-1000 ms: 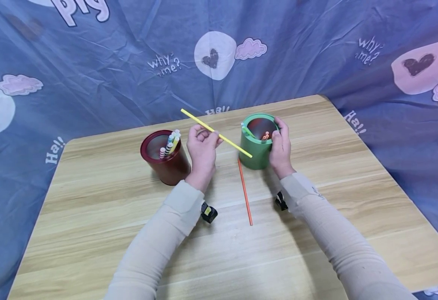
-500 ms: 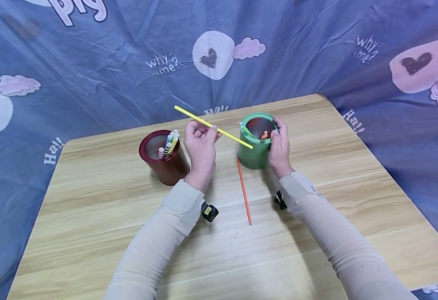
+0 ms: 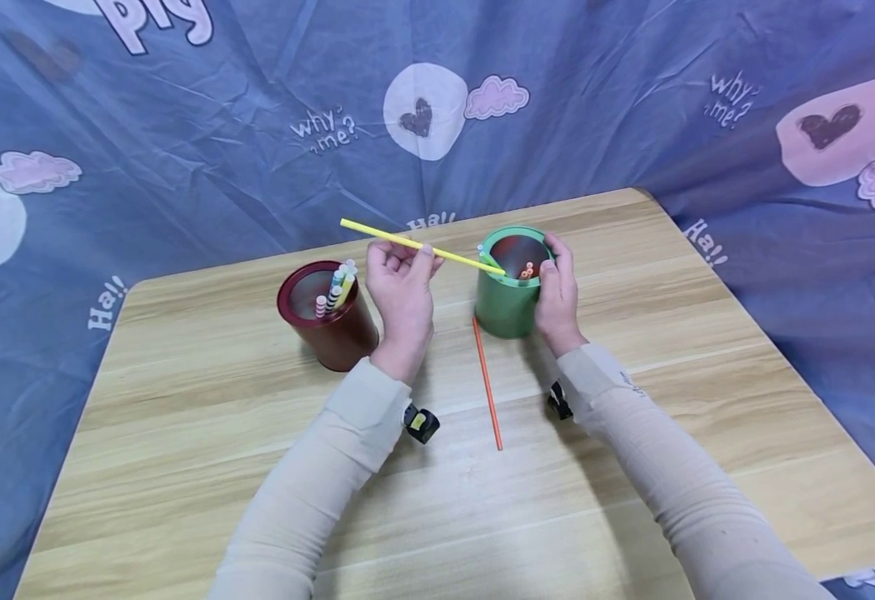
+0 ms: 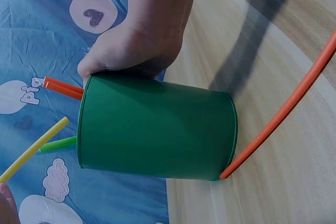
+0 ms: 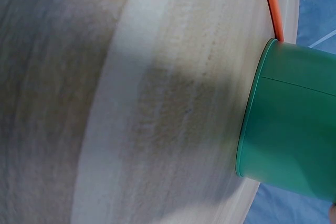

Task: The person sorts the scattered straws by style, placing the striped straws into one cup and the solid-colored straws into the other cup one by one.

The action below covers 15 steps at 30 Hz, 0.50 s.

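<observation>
My left hand pinches a yellow straw between thumb and fingers. The straw slants down to the right, its lower end overlapping the rim of a green can in the head view. From the right side, my right hand grips that upright can, thumb near the rim. Inside it stand several orange straws and a green straw. In the left wrist view, the yellow straw's tip shows just beyond the can's mouth. One orange straw lies on the table, an end against the can's base.
A dark red can stands left of my left hand and holds several striped and coloured straws. The wooden table ends at the back before a blue printed cloth.
My left hand has tilted the yellow straw flatter, raising its right end from in front of the green can up to the rim. The right hand keeps its grip on the can.
</observation>
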Motion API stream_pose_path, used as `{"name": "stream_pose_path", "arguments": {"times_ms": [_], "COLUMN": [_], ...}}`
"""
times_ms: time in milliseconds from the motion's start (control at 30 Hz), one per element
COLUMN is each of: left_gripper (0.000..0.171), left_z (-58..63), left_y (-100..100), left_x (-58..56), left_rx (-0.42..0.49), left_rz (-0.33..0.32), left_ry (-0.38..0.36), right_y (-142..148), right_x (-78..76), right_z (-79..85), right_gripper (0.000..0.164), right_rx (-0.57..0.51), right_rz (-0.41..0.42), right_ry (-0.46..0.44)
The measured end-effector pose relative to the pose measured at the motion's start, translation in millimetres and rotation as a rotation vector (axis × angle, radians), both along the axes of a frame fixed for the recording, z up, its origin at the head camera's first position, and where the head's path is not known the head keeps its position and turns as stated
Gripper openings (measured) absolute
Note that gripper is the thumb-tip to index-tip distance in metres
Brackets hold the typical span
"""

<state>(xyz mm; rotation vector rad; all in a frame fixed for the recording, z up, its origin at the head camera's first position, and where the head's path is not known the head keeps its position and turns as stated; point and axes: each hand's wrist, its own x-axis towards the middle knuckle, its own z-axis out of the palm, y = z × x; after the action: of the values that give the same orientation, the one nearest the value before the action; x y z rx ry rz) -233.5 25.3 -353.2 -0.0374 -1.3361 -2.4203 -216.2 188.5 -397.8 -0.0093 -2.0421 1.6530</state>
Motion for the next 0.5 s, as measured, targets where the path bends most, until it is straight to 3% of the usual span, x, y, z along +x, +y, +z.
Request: {"name": "stream_pose_path", "arguments": {"times_ms": [500], "left_gripper": [0.021], "left_z": [-5.3], "left_y": [9.9], "left_x": [3.1], "left_rx": [-0.125], "left_rz": [0.02], "left_ry": [0.048], "right_y": [0.6], "right_x": [0.5], "right_z": [-0.2], "right_gripper": [0.045], "right_rx": [-0.002], "right_rz": [0.021], "right_ry": [0.022]}}
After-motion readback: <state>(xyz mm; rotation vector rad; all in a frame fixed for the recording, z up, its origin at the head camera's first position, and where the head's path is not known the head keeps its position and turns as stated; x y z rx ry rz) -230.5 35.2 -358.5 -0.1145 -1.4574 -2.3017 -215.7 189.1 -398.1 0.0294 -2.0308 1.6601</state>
